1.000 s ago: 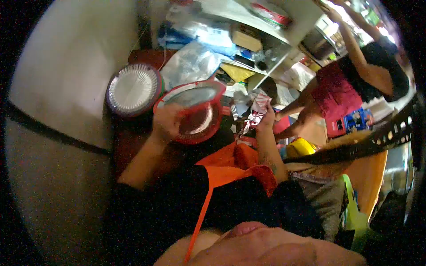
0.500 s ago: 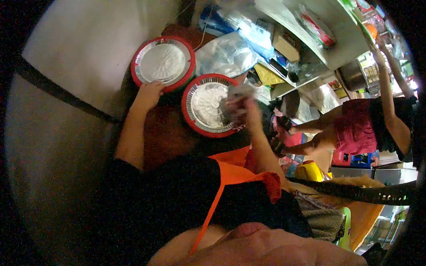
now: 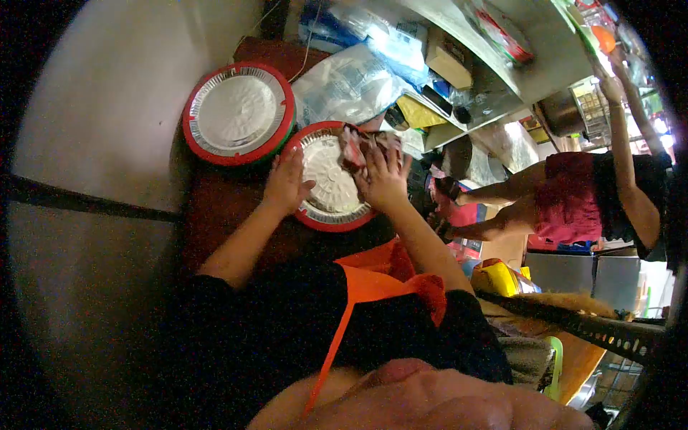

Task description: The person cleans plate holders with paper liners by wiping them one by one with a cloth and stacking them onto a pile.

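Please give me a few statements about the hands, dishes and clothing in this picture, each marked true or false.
1. The left hand is at the side of the nearer dish. True.
2. The right hand is over the farther dish. False: it is at the nearer dish, with its fingers over crumpled material.
3. Both dishes have red rims. True.
4. The apron is blue. False: it is orange.
5. The other person's shorts are dark red. True.
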Demonstrator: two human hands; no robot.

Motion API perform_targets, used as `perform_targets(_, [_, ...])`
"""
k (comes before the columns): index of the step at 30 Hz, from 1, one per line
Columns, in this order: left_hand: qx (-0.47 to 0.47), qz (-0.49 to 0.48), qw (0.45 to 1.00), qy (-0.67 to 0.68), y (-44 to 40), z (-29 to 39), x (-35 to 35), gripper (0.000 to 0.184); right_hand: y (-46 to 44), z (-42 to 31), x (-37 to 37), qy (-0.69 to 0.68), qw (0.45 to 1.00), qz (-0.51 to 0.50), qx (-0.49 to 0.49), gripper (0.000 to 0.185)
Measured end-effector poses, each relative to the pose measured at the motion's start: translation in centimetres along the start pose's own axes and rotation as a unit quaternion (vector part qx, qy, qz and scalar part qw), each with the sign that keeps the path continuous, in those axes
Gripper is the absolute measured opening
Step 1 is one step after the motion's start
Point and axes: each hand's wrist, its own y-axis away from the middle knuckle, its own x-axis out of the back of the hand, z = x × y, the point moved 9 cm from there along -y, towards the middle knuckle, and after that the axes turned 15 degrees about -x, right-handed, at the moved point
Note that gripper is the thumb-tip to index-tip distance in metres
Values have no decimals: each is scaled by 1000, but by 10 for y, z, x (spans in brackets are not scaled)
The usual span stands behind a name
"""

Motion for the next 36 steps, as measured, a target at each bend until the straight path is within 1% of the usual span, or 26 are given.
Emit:
perform_targets(2, [12,-2,1000,-10,1,-5,-2,78,-25,-26,6,-65,994,88,15,53])
perform_targets(3, [-16,60,998,15,-2,-4,9,80,-36,-45,1,-74,992,90,39,52])
perform_targets(4, [-44,121,991,39,-2,-1,19,81,-40,-71,-3,-84,993,11,78,51])
perform_targets(5, [-45,122,991,35,-5,1,20,81,-40,-95,-7,-94,986,-68,117,50])
perform_targets(6, [38,148,976,156,-5,-12,17,82,-30,-112,-10,-116,981,-54,143,49])
perform_targets(7, [53,176,962,200,-6,-16,19,83,-15,-122,-16,-138,975,-40,167,47])
perform_targets(8, [67,206,945,244,-6,-20,21,84,-1,-129,-25,-171,958,-99,207,45])
perform_targets(12, [57,119,987,92,-6,-18,10,88,79,-115,-11,-230,901,-174,325,40])
perform_targets(14, [49,87,987,128,-8,-22,-14,87,92,-84,3,-322,885,-227,247,36])
perform_targets(16, [72,-46,996,-15,-21,-1,6,74,98,-59,21,-333,885,-231,231,32])
perform_targets(17, [67,-41,996,-34,-17,24,35,74,106,-34,35,-422,840,-323,111,30])
perform_targets(19, [-78,-268,959,-42,-12,62,17,67,122,22,-13,-564,705,-414,-121,27])
perform_targets(20, [-162,-275,947,-18,-3,73,7,62,129,56,-62,-624,627,-411,-220,26])
perform_targets(21, [-243,-283,928,7,11,78,-4,57,131,85,-59,-651,570,-386,-318,26])
perform_targets(22, [-246,-279,928,2,14,77,-4,57,138,108,-59,-669,504,-358,-413,27])
perform_targets(23, [-249,-325,912,14,22,77,-13,53,128,115,-44,-789,421,-246,-375,21])
perform_targets(24, [-250,-369,895,26,31,75,-21,49,123,125,-41,-806,393,-196,-396,21])
perform_targets(25, [-251,-365,896,22,35,78,-18,49,117,130,-28,-820,362,-148,-417,21])
perform_targets(27, [-328,-163,931,10,32,100,16,34,99,145,-24,-851,383,-107,-344,23])
perform_targets(28, [-327,-160,931,11,33,102,16,34,93,138,-24,-879,320,-128,-329,22])
perform_targets(29, [-325,-161,932,9,32,103,15,30,93,142,-21,-859,365,-111,-342,21])
perform_targets(31, [-324,-157,933,6,24,106,20,26,85,139,-22,-874,338,-90,-338,23])
perform_targets(32, [-296,-69,952,24,15,104,43,22,79,134,-8,-889,343,-87,-292,23])
perform_targets(33, [-263,18,964,42,6,99,66,20,81,138,-9,-883,318,-41,-343,22])
perform_targets(34, [-250,-4,968,-10,4,83,64,17,80,151,-25,-878,321,-26,-353,22])
perform_targets(36, [-249,136,959,-21,-8,67,109,13,80,162,-27,-885,330,20,-329,22])
